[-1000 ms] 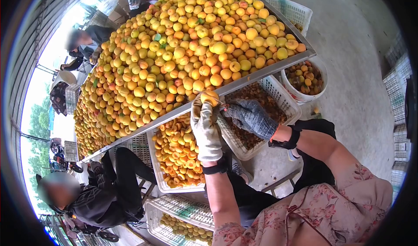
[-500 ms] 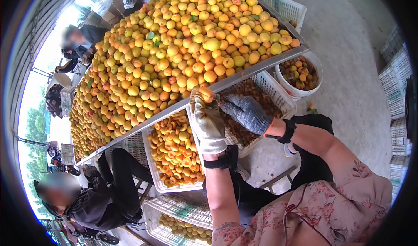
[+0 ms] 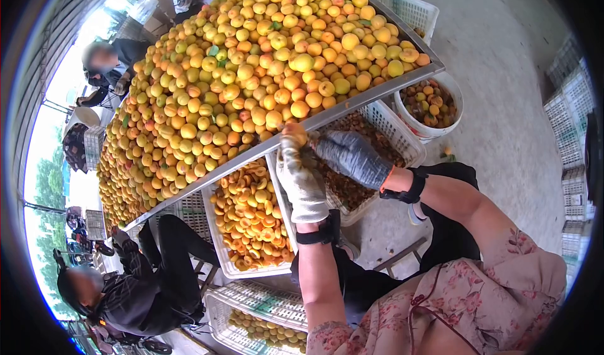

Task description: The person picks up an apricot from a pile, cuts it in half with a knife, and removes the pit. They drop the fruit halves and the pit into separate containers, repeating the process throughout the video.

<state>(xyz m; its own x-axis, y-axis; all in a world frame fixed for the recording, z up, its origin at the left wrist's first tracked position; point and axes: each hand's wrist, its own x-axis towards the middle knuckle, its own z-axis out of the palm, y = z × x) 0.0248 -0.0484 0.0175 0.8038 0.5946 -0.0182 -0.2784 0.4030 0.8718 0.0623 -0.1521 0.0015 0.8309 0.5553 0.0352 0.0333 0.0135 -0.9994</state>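
My left hand [image 3: 301, 174], in a whitish work glove, is closed around an apricot [image 3: 294, 130] at the table's metal edge. Close on its right is my right hand [image 3: 353, 156] in a grey knit glove, fingers pressed together and tips turned toward the apricot. Whatever those fingers pinch is too small and hidden to name. Whole apricots [image 3: 251, 78] are heaped on the table beyond both hands. Below my left hand stands a white crate of apricot halves [image 3: 251, 220]. Under my right hand a second crate [image 3: 402, 132] contains brownish pits and scraps.
The metal table rim [image 3: 371, 97] runs diagonally ahead. A white bucket [image 3: 458, 103] of darker fruit stands at the right. Another crate [image 3: 236, 295] with fruit is at the bottom. A seated person [image 3: 135, 292] works at left, another person [image 3: 123, 59] farther back. Crates are stacked far right.
My left hand has turned the apricot slightly, and my right hand has shifted a little left. The person at lower left has raised a hand to the table edge.
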